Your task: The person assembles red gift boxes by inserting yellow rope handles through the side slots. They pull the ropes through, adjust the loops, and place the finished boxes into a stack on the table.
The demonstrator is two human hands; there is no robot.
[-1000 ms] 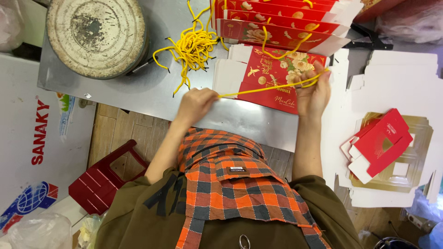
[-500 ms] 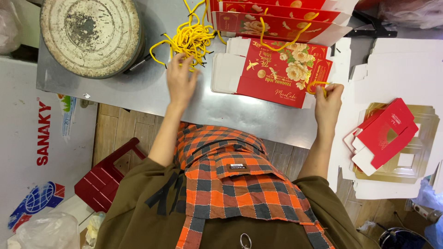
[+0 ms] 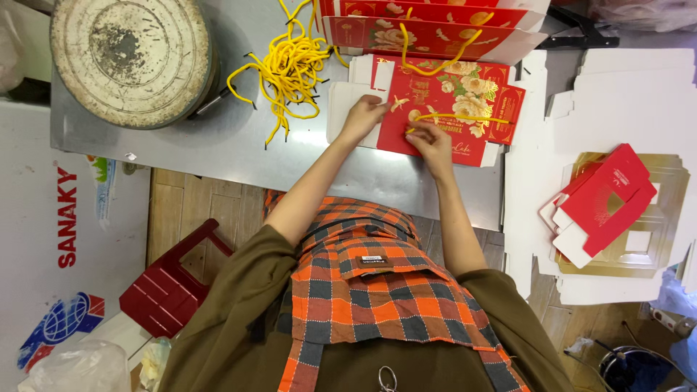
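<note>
Both hands mid-frame: left hand (image 3: 365,116) flat on red box blank (image 3: 443,109), right hand (image 3: 430,138) pinching yellow cord (image 3: 465,117), threading step underway.

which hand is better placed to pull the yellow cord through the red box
Probably the right hand: its fingers pinch the yellow cord on the flat red box. The left hand only steadies the box's edge.
</note>
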